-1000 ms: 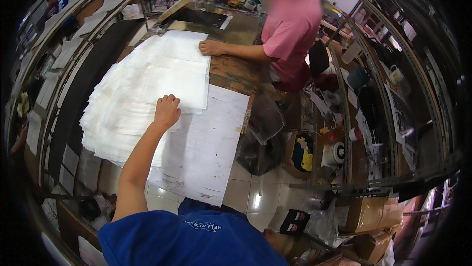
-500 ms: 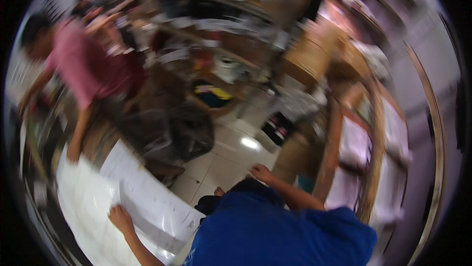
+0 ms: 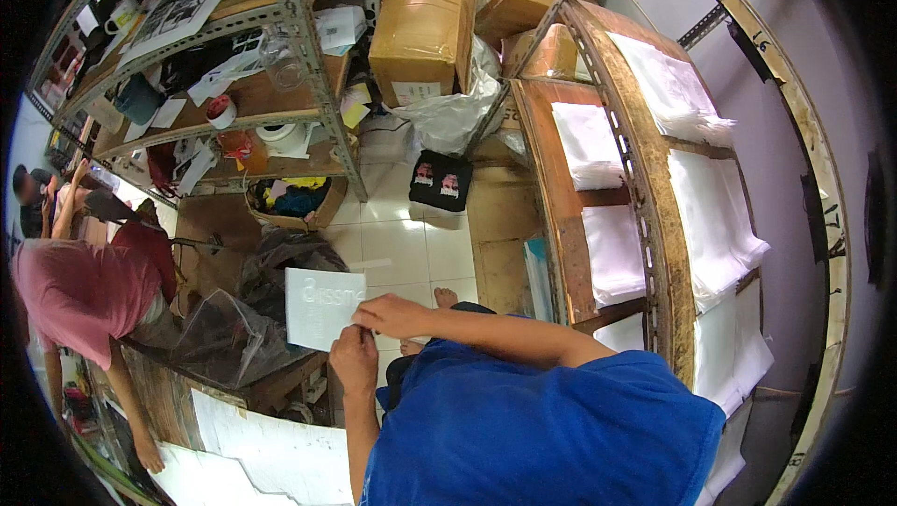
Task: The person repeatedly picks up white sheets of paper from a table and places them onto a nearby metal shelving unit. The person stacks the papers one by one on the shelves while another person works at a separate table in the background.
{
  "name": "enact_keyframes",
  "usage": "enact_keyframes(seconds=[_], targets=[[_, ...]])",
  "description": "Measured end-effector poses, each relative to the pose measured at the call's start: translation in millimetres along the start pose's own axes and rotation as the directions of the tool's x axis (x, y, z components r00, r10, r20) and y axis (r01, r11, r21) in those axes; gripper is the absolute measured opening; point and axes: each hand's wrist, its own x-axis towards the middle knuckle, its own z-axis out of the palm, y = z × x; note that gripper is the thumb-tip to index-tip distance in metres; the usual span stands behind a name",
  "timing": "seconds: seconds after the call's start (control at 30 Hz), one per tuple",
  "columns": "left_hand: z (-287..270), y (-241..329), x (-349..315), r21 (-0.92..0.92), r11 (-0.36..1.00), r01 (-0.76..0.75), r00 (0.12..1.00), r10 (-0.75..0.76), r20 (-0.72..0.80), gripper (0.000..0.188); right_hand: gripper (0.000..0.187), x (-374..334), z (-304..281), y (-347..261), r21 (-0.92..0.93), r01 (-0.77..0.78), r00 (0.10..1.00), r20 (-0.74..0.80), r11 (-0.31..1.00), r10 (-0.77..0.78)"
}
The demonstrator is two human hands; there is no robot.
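Observation:
A small white sheet (image 3: pixel 318 312) with faint mirrored lettering is held up in front of my body. At its right edge the fingers of my right hand (image 3: pixel 397 316) are closed. Just below, my left hand (image 3: pixel 355 358) grips the same sheet near its lower right corner. The two hands nearly touch, and their fingertips are partly hidden. Under and beyond the sheet lies clear plastic wrapping (image 3: pixel 215 338) on a wooden bench. Below and to the left, large white sheets (image 3: pixel 201 478) cover the near table.
A person in a pink shirt (image 3: pixel 89 291) leans over the table at left. Metal shelving (image 3: pixel 318 85) with papers and pots stands ahead. Cardboard boxes (image 3: pixel 420 25) are stacked beyond. Folded black fabric (image 3: pixel 439 181) lies on the tiled floor. Shelves of white sheets (image 3: pixel 715 226) rise on my right.
The view has turned and sharpened. My left hand has left the white sheets on the table, and my right hand has come across to the left. Both now hold a small white sheet.

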Motion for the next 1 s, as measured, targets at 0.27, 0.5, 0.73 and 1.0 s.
enact_keyframes(seconds=[0.27,0.5,0.73,1.0], targets=[[4,59,39,-0.323,0.946,0.032,0.976,0.040,0.214,0.018,0.025,-27,-168,119,-0.030,-0.030,0.852,-0.524,0.999,0.009],[32,2,-13,-0.237,0.936,0.260,0.934,-0.183,0.306,0.016,0.020,-133,-396,264,0.063,-0.304,0.257,-0.956,0.950,0.145],[52,-8,-57,-0.144,0.889,0.436,0.832,-0.337,0.440,0.017,0.027,-207,-457,309,0.214,-0.692,-0.226,-0.971,0.689,0.074],[65,22,-33,-0.161,0.877,0.454,0.812,-0.332,0.480,0.020,0.034,-216,-421,301,0.348,-0.796,-0.286,-0.937,0.494,0.200]])
